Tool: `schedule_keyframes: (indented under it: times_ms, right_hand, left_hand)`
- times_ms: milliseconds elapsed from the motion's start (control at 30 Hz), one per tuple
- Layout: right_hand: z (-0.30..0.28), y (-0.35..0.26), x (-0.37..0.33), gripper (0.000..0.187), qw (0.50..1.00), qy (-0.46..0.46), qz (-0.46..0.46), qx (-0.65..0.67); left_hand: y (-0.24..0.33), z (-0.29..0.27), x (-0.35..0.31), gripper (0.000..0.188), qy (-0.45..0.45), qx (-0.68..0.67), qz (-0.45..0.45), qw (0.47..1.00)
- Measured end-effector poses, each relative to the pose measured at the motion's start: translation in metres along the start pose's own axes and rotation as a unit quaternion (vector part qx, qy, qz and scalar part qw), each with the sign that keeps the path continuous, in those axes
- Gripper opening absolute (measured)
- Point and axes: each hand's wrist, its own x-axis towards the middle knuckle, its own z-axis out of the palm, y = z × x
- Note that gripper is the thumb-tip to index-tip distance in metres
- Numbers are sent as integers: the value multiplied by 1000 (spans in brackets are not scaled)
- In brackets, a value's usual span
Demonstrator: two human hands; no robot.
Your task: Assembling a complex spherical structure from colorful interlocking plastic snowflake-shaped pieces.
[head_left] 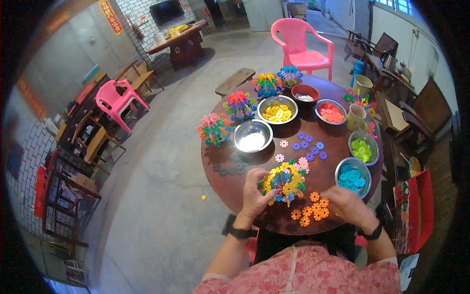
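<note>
My left hand (pixel 255 197) grips the left side of a ball of interlocking plastic snowflake discs (pixel 284 183), yellow above with blue, pink and green parts. The ball rests at the near edge of the round table. Just right of it lies a loose group of orange snowflake discs (pixel 307 211). Above the right end of that group is my right hand (pixel 348 206), fingers curled together and pointing left; whatever they may hold is too blurred to make out. Pink discs (pixel 280 158) and purple-blue discs (pixel 304 145) lie loose beyond the ball.
Metal bowls of yellow (pixel 277 113), red (pixel 331 113), green (pixel 362 150) and blue discs (pixel 351 178) stand around the brown table (pixel 230 188). There are also an empty-looking metal bowl (pixel 253 136), finished balls (pixel 214 128), cups (pixel 356 116) and a pink chair (pixel 303 46) beyond.
</note>
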Motion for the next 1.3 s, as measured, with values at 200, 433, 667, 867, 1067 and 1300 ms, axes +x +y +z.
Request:
schedule_keyframes:
  times_ms: [200,433,667,867,1067,1300]
  right_hand:
    - [18,-36,-57,36,990,-124,-3,67]
    - [61,-27,-54,35,987,-100,-121,-39]
    - [76,-8,-37,27,995,-24,-98,-19]
    - [74,-6,-45,23,996,16,-88,-3]
    - [81,-8,-58,21,996,3,-80,-25]
    - [74,-6,-47,23,997,34,-65,10]
  left_hand:
    - [-4,3,-8,47,-11,18,1,1000]
    - [-23,-2,-10,46,29,3,-14,999]
    - [-21,-10,-3,45,70,-99,-117,986]
    - [-15,-2,-2,46,41,-95,-117,988]
    - [-21,-5,-6,49,21,-87,-119,989]
    - [-9,-3,-6,55,-19,43,-52,998]
